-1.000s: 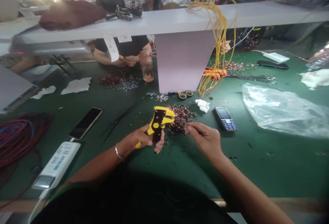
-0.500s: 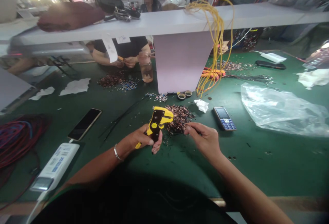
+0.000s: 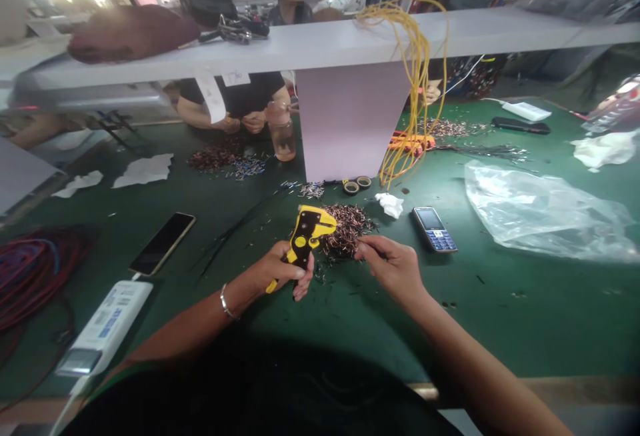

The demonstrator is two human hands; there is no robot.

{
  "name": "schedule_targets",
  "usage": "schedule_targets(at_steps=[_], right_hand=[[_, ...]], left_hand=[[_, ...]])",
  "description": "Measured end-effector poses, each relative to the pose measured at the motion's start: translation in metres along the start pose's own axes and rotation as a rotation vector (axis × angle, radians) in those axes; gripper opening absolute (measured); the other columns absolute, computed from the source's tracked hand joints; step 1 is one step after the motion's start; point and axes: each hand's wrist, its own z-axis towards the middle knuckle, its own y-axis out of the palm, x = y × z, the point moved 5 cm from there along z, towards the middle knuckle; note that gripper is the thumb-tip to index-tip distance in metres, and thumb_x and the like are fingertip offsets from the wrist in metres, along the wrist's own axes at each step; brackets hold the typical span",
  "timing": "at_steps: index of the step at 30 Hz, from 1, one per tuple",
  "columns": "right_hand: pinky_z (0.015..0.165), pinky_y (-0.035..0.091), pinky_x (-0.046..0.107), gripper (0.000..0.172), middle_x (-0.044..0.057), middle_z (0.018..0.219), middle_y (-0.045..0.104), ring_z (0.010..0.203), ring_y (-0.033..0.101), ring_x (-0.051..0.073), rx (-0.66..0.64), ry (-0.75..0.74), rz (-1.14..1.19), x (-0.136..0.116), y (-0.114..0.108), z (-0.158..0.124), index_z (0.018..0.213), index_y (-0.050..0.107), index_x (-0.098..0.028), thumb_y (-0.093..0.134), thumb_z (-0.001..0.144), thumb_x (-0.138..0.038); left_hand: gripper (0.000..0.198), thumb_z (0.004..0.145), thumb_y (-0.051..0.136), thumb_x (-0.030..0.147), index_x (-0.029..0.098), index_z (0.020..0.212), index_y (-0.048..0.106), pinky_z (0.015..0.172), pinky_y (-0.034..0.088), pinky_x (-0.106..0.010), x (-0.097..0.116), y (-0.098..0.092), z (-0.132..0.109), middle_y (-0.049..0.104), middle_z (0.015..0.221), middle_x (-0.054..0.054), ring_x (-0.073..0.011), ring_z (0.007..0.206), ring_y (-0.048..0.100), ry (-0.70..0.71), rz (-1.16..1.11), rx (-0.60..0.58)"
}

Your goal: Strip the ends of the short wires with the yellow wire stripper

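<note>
Gripping a yellow-and-black wire stripper (image 3: 306, 236), the left hand (image 3: 277, 271) is clenched around its handle, with the fingers curled underneath. It sits just beside a pile of copper wire bits (image 3: 346, 231) on a green mat (image 3: 465, 329), and a bracelet (image 3: 226, 303) circles that wrist. The right hand (image 3: 393, 265) is near the pile's edge, with the thumb and fingertips pinched together; whether they hold a thin wire or nothing is too small to make out. Whether the stripper's jaws are closed also cannot be told. Right of the pile lie a keypad phone (image 3: 434, 229) and, farther off, a clear plastic bag (image 3: 540, 213). A crumpled tissue (image 3: 389, 205) and two tape rolls (image 3: 351, 187) sit beyond the pile. Left of it are a smartphone (image 3: 163, 244), a white box (image 3: 104, 319) and, at the far left, a coil of red and blue wire (image 3: 35, 269). Well beyond the pile, a pale pillar (image 3: 350, 119) blocks part of the far side, and yellow wires (image 3: 418, 83) hang over a white shelf (image 3: 320, 44). Past it, a co-worker's hands (image 3: 241, 123) are together, their contents hard to see. The person's dark torso fills the bottom edge.
</note>
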Motion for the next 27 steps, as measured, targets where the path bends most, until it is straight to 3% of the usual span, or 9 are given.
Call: schedule_targets(at_steps=[4,11,20,27], right_hand=[[0.04,0.042,0.023,0.019,0.0,0.063,0.072,0.039,0.049,0.008,-0.034,0.078,0.053,0.006,0.003,0.002,0.081,0.074,-0.021,0.06,0.081,-0.034],[0.04,0.043,0.023,0.018,-0.001,0.065,0.072,0.037,0.046,0.007,-0.057,0.133,0.108,0.012,0.006,0.005,0.085,0.074,-0.021,0.06,0.08,-0.032],[0.044,0.044,0.024,0.018,0.0,0.064,0.073,0.045,0.053,0.01,0.005,0.111,0.067,0.02,0.001,0.007,0.078,0.075,-0.022,0.061,0.079,-0.034],[0.057,0.053,0.028,0.018,0.0,0.064,0.074,0.057,0.065,0.016,-0.05,0.028,-0.006,0.016,0.006,0.004,0.077,0.076,-0.023,0.06,0.079,-0.032]], left_hand=[[0.02,0.066,0.076,0.018,0.011,0.079,0.063,0.041,0.049,-0.027,-0.001,0.004,-0.002,0.06,0.054,0.0,-0.012,0.041,0.053,-0.034,0.012,0.028],[0.012,0.062,0.068,0.012,0.013,0.069,0.058,0.029,0.035,-0.019,-0.002,-0.005,-0.001,0.048,0.038,0.005,-0.0066,0.028,0.036,-0.052,0.032,0.143],[0.023,0.063,0.069,0.016,0.01,0.084,0.063,0.043,0.045,-0.026,0.003,-0.012,0.0,0.058,0.061,-0.001,-0.011,0.044,0.051,-0.022,-0.048,-0.017],[0.027,0.062,0.07,0.012,0.009,0.088,0.062,0.051,0.047,-0.031,0.016,-0.021,0.005,0.061,0.068,-0.003,-0.0138,0.051,0.054,0.137,0.048,0.154]])
